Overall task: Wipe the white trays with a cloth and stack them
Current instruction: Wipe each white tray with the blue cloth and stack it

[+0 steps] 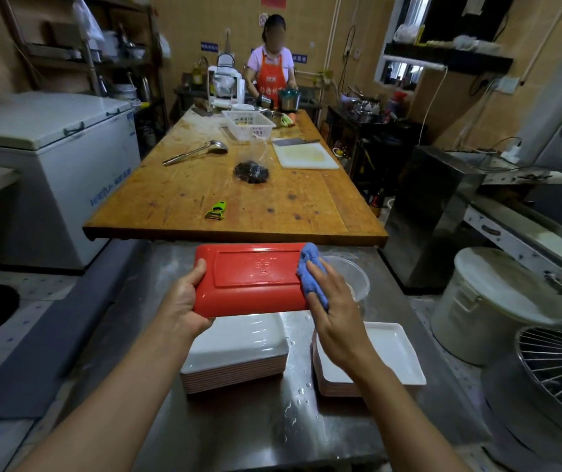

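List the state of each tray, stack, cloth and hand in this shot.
Held tray: red underside up, lifted, wet.
Cloth: pressed on the tray's right end.
Left hand: grips the tray.
Right hand: presses the cloth.
Left stack: wet.
Right stack: white side up.

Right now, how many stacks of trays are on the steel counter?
2: left stack under the held red-backed tray; right stack beneath the right arm, partly hidden.

Nothing around me reads clearly: blue lettering on the chest freezer (111, 185), blue wall signs (209, 47), a red notice (274, 0) and white characters on the orange apron (271, 80) all blur.
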`<state>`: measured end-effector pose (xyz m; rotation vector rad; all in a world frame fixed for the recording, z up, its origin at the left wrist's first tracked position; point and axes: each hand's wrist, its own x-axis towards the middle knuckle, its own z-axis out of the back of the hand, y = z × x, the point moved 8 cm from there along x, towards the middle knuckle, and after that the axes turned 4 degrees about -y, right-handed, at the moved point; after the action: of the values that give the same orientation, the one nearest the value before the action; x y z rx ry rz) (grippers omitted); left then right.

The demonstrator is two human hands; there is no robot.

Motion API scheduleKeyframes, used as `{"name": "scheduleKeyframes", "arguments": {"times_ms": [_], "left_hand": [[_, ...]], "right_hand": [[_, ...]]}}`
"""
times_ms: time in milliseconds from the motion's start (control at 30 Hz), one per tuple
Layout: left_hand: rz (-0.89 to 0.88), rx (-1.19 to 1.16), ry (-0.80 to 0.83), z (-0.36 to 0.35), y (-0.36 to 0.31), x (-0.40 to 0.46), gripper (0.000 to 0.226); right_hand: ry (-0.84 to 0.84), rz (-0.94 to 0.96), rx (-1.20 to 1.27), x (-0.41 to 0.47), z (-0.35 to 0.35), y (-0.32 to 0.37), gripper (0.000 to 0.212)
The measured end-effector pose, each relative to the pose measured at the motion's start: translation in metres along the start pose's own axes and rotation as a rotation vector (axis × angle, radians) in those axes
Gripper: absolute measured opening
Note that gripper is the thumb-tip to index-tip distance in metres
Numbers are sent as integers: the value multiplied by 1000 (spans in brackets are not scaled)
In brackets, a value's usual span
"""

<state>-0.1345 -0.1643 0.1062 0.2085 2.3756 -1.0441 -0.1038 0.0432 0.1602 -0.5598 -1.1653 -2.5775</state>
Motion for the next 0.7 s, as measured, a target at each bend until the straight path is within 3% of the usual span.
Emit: {"name": "scheduleKeyframes", "arguments": {"times_ms": [200, 333, 567, 700], "left_hand": [[-88, -73, 76, -25, 10, -17, 29], [-109, -63, 79, -32, 18, -27, 43], [-180, -36, 68, -24, 19, -31, 41], [-221, -14, 60, -17, 18, -29, 32]], "right_hand": [[-102, 142, -353, -11, -14, 24, 46], [-34, 229, -354, -15, -39, 53, 47], [120, 203, -334, 8, -60, 71, 48], [152, 63, -349, 22, -52, 42, 48]]}}
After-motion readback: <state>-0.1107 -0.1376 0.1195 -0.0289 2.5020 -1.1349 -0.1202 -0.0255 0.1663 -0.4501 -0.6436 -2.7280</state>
